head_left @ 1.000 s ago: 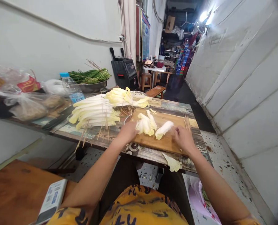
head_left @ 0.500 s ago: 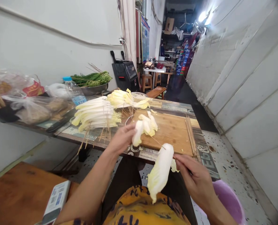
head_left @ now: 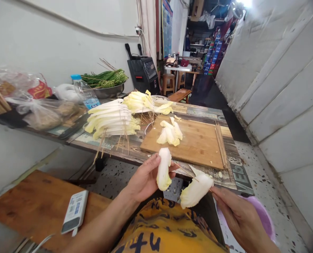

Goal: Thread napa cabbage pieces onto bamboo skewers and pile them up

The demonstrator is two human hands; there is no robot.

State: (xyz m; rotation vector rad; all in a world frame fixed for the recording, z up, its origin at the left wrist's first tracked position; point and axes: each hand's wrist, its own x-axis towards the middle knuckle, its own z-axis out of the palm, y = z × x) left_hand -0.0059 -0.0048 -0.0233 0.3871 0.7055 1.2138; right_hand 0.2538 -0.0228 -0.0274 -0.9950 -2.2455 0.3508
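Observation:
My left hand [head_left: 145, 179] holds a small cabbage leaf [head_left: 164, 169] upright between thumb and fingers, just off the table's near edge. My right hand [head_left: 232, 207] pinches a thin wooden skewer [head_left: 185, 171] that runs through a larger cabbage leaf [head_left: 197, 190]; its free end points left, close to the leaf in my left hand. Several loose leaves [head_left: 169, 132] lie on the wooden cutting board [head_left: 198, 140]. Left of the board, skewered cabbage leaves [head_left: 111, 117] are piled up, with more yellow leaves [head_left: 139, 102] behind them.
Bare skewers [head_left: 221, 146] lie along the board's right edge. A water bottle [head_left: 89, 98], a bowl of greens [head_left: 109, 91] and plastic bags [head_left: 44, 114] stand at the back left. A power bank [head_left: 75, 211] rests on a wooden bench [head_left: 40, 200]; a purple bucket [head_left: 261, 214] is low right.
My left hand has drawn its leaf back from the board toward me. The skewered leaf in my right hand has moved right and up and now tilts more. The view has shifted slightly.

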